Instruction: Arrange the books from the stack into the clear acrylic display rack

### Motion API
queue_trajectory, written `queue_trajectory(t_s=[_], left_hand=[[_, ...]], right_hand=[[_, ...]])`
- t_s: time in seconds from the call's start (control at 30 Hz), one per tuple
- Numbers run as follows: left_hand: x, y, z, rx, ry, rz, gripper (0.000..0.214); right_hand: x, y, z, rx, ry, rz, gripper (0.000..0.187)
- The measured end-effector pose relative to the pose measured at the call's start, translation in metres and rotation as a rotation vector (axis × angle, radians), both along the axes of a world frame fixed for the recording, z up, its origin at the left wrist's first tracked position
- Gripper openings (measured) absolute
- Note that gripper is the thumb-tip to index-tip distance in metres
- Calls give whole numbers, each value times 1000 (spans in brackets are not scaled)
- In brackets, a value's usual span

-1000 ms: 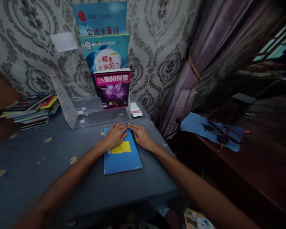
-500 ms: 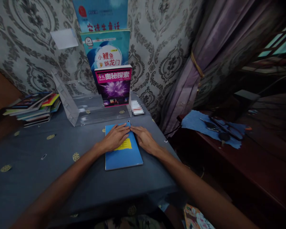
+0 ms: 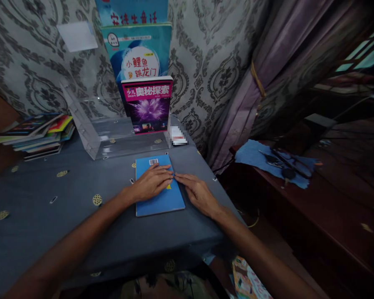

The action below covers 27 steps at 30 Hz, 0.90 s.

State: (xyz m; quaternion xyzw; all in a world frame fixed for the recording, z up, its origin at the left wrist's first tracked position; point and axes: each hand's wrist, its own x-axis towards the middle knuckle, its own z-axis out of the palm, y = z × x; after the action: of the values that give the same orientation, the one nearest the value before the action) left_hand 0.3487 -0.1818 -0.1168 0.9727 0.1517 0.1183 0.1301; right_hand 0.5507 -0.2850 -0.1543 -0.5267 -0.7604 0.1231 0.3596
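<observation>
A blue book [image 3: 156,203] with a barcode near its far edge lies flat on the cloth-covered table. My left hand [image 3: 152,182] rests palm down across its middle, fingers stretched out, covering most of a yellow patch. At the book's right edge is my right hand [image 3: 198,192], its fingers extended and their tips touching the cover close to the left fingertips. Beyond the book stands a clear plastic rack [image 3: 129,146], with a purple and pink book [image 3: 149,106] upright at its right end. Behind that rise a teal book [image 3: 137,41] and another blue book [image 3: 132,14].
To the left lies a stack of books [image 3: 43,133]. A phone-like item [image 3: 178,136], partly blurred out, sits right of the rack. Further right, a dark red surface [image 3: 314,203] carries a blue cloth [image 3: 252,154] with glasses and keys. A purple curtain [image 3: 237,104] hangs between.
Both hands have slid nearer along the blue book, uncovering the barcode and covering more of the yellow patch. The right hand has shifted outward to the right. The view has tilted slightly.
</observation>
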Motion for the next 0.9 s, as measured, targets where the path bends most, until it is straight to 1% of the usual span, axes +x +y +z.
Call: queue_trajectory(t_s=[0.23, 0.47, 0.57, 0.67, 0.9], left_hand=[[-1, 1, -8, 51, 4, -1, 35], [-5, -3, -10, 91, 34, 9, 37], [-7, -6, -9, 97, 38, -3, 38], [-8, -13, -9, 112, 7, -44, 38], [-18, -40, -7, 147, -66, -173, 36]], right_hand=[[-2, 2, -1, 2, -47, -3, 51], [-3, -4, 0, -7, -68, -5, 51], [-4, -13, 2, 15, -79, 0, 53], [-5, -25, 4, 54, -96, -1, 53], [-12, -58, 4, 141, -75, -3, 42]])
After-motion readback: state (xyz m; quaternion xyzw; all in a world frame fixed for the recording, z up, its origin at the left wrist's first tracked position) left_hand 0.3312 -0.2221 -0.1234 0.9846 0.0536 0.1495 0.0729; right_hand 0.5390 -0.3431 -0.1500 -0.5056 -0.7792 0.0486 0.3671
